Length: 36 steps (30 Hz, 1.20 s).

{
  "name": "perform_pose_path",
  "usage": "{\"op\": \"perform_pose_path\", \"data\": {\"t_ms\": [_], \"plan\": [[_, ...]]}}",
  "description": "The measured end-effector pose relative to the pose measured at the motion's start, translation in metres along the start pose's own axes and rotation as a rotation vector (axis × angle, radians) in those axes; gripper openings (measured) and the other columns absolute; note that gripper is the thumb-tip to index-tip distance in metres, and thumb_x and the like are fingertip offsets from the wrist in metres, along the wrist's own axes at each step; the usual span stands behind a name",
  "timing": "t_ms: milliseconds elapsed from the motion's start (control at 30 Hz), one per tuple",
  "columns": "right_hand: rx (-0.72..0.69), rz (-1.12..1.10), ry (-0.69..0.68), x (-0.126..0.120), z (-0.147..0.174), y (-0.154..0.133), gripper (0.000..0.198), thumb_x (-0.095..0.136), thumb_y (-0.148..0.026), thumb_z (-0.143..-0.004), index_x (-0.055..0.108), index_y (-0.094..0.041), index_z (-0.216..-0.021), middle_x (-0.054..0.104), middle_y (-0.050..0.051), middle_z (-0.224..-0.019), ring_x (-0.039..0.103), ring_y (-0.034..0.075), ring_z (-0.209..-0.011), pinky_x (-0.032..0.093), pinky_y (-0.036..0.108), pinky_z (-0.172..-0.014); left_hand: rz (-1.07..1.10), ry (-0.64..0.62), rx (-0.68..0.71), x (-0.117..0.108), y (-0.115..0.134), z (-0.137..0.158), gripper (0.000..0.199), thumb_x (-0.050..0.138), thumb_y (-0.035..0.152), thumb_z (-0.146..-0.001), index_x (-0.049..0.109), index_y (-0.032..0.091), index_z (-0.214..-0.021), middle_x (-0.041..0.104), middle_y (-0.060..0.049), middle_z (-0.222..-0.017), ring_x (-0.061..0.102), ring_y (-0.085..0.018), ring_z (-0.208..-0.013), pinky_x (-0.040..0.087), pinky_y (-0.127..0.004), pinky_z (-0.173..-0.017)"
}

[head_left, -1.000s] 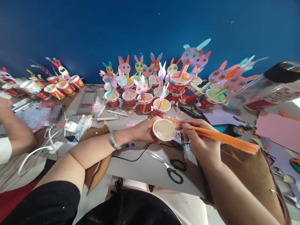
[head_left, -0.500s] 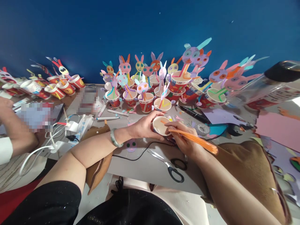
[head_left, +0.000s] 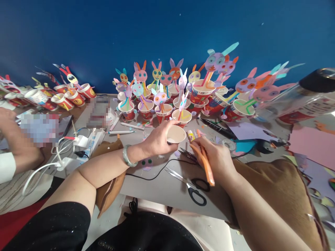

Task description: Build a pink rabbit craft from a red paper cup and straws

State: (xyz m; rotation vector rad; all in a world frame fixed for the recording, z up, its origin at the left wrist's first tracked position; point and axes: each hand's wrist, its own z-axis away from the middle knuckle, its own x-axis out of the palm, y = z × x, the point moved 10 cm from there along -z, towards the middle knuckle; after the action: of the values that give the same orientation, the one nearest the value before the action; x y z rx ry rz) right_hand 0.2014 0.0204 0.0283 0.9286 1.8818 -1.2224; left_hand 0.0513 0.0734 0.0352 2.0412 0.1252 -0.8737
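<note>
Left hand (head_left: pixel 157 140): holds a paper cup (head_left: pixel 176 135) from its 9 o'clock side.
Right hand (head_left: pixel 218 157): grips an orange strip (head_left: pixel 207 168), at the cup's 4 o'clock.
Scissors (head_left: pixel 188 184): on the table (head_left: pixel 149 189), toward 5:30.
Rabbit-topped cups (head_left: pixel 180 103): clustered at 12 o'clock.

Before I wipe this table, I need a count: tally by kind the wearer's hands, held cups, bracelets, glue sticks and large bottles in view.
Hands: 2
Held cup: 1
Bracelet: 1
Glue stick: 1
Large bottle: 1
Total: 6
</note>
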Motion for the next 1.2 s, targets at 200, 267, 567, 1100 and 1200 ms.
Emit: {"op": "perform_pose_path", "data": {"t_ms": [200,267,567,1100,1200], "plan": [[0.072,0.356,-0.476,0.046,0.004,0.007,0.014,0.066,-0.032,-0.093,0.063,-0.020,-0.101,0.077,0.010,-0.086,0.072,0.027,-0.071,0.032,0.031,-0.055,-0.080,-0.055,0.011,0.006,0.007,0.003,0.067,0.076,0.028,-0.075,0.050,0.019,-0.136,0.064,-0.012,-0.129,0.064,-0.029,-0.120,0.055,-0.045,-0.103],[0.090,0.390,-0.534,0.050,0.004,0.010,0.014,0.062,-0.027,-0.094,0.064,-0.020,-0.106,0.077,0.012,-0.089,0.072,0.029,-0.073,0.035,0.033,-0.057,-0.101,-0.110,0.006,0.011,0.007,0.004,0.069,0.078,0.032,-0.074,0.051,0.018,-0.136,0.063,-0.013,-0.129,0.065,-0.029,-0.117,0.056,-0.044,-0.100],[0.071,0.357,-0.422,0.035,0.000,0.011,0.015,0.053,-0.030,-0.097,0.063,-0.021,-0.103,0.075,0.010,-0.080,0.069,0.026,-0.066,0.030,0.030,-0.054,-0.232,-0.095,-0.038,0.006,0.007,0.006,0.060,0.075,0.034,-0.074,0.054,0.020,-0.129,0.061,-0.010,-0.121,0.065,-0.027,-0.108,0.057,-0.040,-0.087],[-0.081,0.245,-0.674,0.052,0.028,-0.019,0.019,0.055,-0.011,-0.089,0.053,-0.020,-0.106,0.066,0.002,-0.065,0.065,0.023,-0.056,0.023,0.030,-0.049,-0.202,-0.057,0.002,0.004,0.011,0.007,0.055,0.073,0.037,-0.077,0.053,0.020,-0.125,0.061,-0.010,-0.118,0.064,-0.026,-0.107,0.056,-0.038,-0.087],[-0.030,0.258,-0.560,0.041,0.018,-0.007,0.012,0.056,-0.015,-0.090,0.055,-0.022,-0.099,0.067,0.003,-0.066,0.064,0.023,-0.053,0.023,0.030,-0.048,-0.199,-0.126,-0.004,0.014,0.007,0.008,0.058,0.074,0.038,-0.077,0.052,0.020,-0.128,0.061,-0.011,-0.122,0.064,-0.026,-0.108,0.056,-0.038,-0.086]]}}
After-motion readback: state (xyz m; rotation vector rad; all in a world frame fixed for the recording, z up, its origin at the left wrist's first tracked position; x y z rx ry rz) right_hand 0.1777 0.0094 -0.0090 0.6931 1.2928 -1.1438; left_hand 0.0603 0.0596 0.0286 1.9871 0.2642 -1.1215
